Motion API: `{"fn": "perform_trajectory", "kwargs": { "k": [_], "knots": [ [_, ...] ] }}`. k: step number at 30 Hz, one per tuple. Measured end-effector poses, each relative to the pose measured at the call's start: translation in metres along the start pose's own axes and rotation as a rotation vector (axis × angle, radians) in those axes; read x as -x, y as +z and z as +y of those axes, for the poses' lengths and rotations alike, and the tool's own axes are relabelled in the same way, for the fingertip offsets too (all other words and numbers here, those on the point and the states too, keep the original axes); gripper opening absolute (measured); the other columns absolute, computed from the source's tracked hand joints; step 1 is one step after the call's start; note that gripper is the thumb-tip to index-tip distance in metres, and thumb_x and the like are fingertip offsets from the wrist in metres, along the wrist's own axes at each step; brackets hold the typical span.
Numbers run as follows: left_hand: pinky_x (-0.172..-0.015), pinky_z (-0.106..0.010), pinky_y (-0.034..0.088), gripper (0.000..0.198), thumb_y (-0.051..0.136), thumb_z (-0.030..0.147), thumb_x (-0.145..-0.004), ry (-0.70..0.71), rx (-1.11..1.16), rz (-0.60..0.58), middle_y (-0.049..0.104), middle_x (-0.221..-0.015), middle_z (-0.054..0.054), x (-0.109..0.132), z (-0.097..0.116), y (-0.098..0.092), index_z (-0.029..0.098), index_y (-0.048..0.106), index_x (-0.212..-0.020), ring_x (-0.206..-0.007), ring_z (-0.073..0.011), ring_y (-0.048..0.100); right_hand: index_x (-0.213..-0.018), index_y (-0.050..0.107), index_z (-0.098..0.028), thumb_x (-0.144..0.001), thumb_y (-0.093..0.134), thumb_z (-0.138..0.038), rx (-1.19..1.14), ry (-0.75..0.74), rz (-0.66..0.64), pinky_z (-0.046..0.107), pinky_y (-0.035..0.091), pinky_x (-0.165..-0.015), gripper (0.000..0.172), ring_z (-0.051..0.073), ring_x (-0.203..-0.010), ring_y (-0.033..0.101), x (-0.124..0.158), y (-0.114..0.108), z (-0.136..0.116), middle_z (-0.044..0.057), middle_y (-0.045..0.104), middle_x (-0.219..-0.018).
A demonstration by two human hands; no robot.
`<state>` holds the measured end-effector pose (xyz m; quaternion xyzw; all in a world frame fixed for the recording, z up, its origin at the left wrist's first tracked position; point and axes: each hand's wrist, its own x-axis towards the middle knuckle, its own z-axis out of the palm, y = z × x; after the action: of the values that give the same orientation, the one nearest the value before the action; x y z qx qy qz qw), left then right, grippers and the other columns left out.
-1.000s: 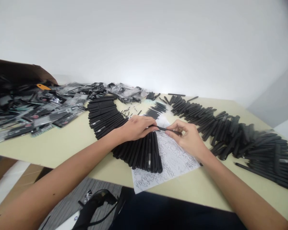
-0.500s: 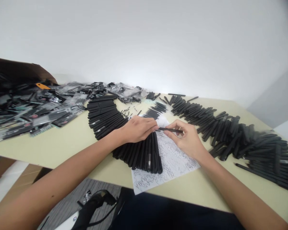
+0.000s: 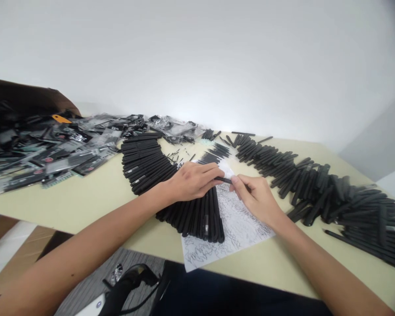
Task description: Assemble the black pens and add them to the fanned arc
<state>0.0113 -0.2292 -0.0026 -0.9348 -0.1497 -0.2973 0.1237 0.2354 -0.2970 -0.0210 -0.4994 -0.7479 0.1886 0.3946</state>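
Observation:
A slim black pen [image 3: 224, 180] lies roughly level between my two hands, above a sheet of paper [image 3: 240, 210] covered in scribbled lines. The fingers of my left hand [image 3: 195, 179] pinch its left end and hide the tip. Around its right part, my right hand [image 3: 254, 193] is closed with the thumb on top. Below and left of my left hand, black pens [image 3: 145, 162] lie packed side by side in a curved row. Thin black refill-like sticks [image 3: 213, 153] are bunched just beyond my hands.
Many more black pens [image 3: 316, 175] are heaped along the table's right side. Clear plastic packets [image 3: 95, 140] pile up at the left, beside a cardboard box [image 3: 29, 94]. A white wall [image 3: 197, 57] rises behind the table [image 3: 118, 210]. A chair armrest [image 3: 128, 285] shows below.
My right hand has closed further around the pen and its thumb has shifted left along it. The gap between my hands shows less of the pen's right part.

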Motion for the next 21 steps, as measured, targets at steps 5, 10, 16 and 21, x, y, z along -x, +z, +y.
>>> {"fn": "perform_trajectory", "kwargs": {
  "k": [5,10,16,21],
  "knots": [
    [-0.053,-0.025,0.034,0.028,0.042,0.032,-0.107,0.009,0.01,-0.018,0.066,-0.081,-0.001,-0.0006,-0.0013,-0.0021,0.016,0.063,-0.1,-0.062,-0.0108,0.055,-0.082,0.061,-0.021,-0.095,0.061,-0.036,0.076,-0.064,0.067,0.03,0.037,-0.06,0.02,0.015,-0.06,0.05,0.0003,-0.0015,-0.0011,0.0,0.061,-0.07],
    [-0.053,-0.026,0.031,0.031,0.04,0.031,-0.107,-0.01,0.055,-0.053,0.063,-0.077,-0.002,-0.0013,-0.0031,-0.0047,0.015,0.063,-0.096,-0.059,-0.011,0.051,-0.085,0.056,-0.022,-0.094,0.062,-0.034,0.178,-0.145,0.095,0.031,0.039,-0.065,0.017,0.018,-0.07,0.057,0.0016,-0.0007,-0.0004,0.003,0.065,-0.079],
    [-0.053,-0.028,0.025,0.036,0.039,0.023,-0.103,-0.037,0.109,-0.132,0.051,-0.061,0.001,-0.0051,-0.0001,-0.0064,0.016,0.049,-0.069,-0.051,-0.0094,0.038,-0.081,0.055,-0.021,-0.097,0.063,-0.035,0.383,-0.37,0.144,0.034,0.037,-0.069,0.022,0.018,-0.07,0.058,0.0,-0.0061,-0.002,0.003,0.067,-0.078],
    [-0.054,-0.027,0.025,0.033,0.041,0.018,-0.098,-0.143,0.33,-0.225,0.037,-0.056,0.005,-0.0078,-0.0003,-0.0097,0.017,0.036,-0.065,-0.051,-0.0082,0.03,-0.084,0.055,-0.02,-0.098,0.063,-0.023,0.432,-0.559,0.21,0.034,0.033,-0.066,0.016,0.016,-0.066,0.055,-0.0007,-0.0066,-0.0068,0.001,0.066,-0.074]
  ]
}}
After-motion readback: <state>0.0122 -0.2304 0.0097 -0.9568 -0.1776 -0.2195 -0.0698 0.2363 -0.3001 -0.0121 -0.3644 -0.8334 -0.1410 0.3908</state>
